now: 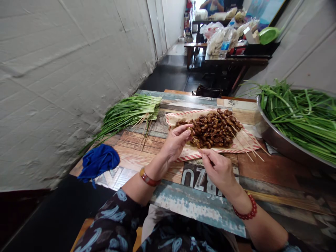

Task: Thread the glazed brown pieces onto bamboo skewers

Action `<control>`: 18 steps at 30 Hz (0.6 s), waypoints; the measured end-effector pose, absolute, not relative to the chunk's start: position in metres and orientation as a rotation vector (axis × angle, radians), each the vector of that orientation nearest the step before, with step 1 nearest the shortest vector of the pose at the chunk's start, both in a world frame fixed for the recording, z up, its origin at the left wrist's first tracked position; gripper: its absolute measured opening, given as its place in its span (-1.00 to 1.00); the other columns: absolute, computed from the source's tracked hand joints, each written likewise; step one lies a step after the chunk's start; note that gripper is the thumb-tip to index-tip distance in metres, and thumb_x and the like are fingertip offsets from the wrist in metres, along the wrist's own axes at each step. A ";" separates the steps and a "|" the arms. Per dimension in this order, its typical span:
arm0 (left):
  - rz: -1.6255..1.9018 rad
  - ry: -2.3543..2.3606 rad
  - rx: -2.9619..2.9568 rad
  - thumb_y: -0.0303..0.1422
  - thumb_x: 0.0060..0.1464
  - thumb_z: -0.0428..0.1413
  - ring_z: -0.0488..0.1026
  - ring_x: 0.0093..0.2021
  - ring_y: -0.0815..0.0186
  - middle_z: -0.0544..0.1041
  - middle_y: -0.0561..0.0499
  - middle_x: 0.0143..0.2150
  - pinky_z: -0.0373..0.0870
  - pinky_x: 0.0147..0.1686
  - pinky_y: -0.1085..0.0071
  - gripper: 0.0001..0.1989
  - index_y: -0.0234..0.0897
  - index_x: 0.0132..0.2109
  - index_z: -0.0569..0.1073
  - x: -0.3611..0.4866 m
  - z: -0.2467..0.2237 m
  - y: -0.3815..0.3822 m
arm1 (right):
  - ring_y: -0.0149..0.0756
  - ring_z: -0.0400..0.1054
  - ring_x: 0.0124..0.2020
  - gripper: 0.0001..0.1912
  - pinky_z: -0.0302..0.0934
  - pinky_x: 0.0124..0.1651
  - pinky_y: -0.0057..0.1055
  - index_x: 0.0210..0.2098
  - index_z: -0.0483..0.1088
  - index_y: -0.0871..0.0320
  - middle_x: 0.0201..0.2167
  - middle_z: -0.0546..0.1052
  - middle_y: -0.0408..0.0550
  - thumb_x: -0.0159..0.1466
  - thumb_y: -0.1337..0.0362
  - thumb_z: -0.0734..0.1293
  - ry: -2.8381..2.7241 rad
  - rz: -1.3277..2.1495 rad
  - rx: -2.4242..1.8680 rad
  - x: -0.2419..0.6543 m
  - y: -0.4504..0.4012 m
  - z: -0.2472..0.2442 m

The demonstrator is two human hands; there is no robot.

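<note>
My left hand (pixel 177 141) pinches a small brown glazed piece (pixel 190 131) at the left front of a brown heap (pixel 214 127). The heap lies on a cloth or paper sheet with a red-striped edge (pixel 249 138). Just right of it, my right hand (pixel 216 168) is closed, thumb against forefinger, at the sheet's front edge. A thin stick seems to run from its fingertips toward the left hand; most of it is hidden. Several skewers (pixel 246 144) with brown pieces on their far ends rest at the heap's right side.
Green stalks (pixel 126 113) with several thin sticks (pixel 145 131) lie at the back left. A blue cloth (pixel 99 161) is at the left edge. At right stands a metal basin (pixel 275 131) of greens. Behind are a black bag (pixel 208 91), another table and a person (pixel 212 6).
</note>
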State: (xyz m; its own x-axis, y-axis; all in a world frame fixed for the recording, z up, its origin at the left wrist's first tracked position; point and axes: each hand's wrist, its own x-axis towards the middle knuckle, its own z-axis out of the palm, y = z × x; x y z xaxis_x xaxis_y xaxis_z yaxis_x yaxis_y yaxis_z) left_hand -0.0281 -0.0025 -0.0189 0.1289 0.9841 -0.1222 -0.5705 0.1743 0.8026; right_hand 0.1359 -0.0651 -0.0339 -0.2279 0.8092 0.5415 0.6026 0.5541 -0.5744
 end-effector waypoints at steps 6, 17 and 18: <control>1.278 0.758 0.681 -0.33 -0.15 0.36 0.43 -0.33 0.48 0.56 0.01 -0.31 0.35 -0.31 0.58 -0.69 -0.29 -0.18 0.61 -0.029 -0.015 -0.004 | -0.29 0.54 -0.34 -0.77 0.38 -0.27 -0.42 -0.17 0.44 0.15 -0.31 0.63 -0.04 0.35 0.41 0.16 -1.969 0.219 -1.163 0.134 -0.066 -0.037; 1.322 0.746 0.639 -0.39 -0.19 0.37 0.48 -0.32 0.43 0.58 -0.03 -0.33 0.38 -0.26 0.53 -0.71 -0.35 -0.23 0.61 -0.035 -0.013 -0.001 | -0.25 0.57 -0.23 -0.75 0.44 -0.16 -0.39 -0.06 0.45 0.26 -0.18 0.63 0.08 0.35 0.42 0.20 -1.966 0.116 -1.072 0.135 -0.068 -0.044; 1.328 0.743 0.630 -0.39 -0.19 0.37 0.48 -0.32 0.43 0.58 -0.03 -0.33 0.38 -0.26 0.53 -0.71 -0.34 -0.23 0.61 -0.035 -0.012 -0.001 | -0.25 0.57 -0.22 -0.75 0.45 -0.15 -0.39 -0.05 0.45 0.26 -0.17 0.63 0.08 0.35 0.42 0.20 -1.967 0.118 -1.060 0.135 -0.068 -0.044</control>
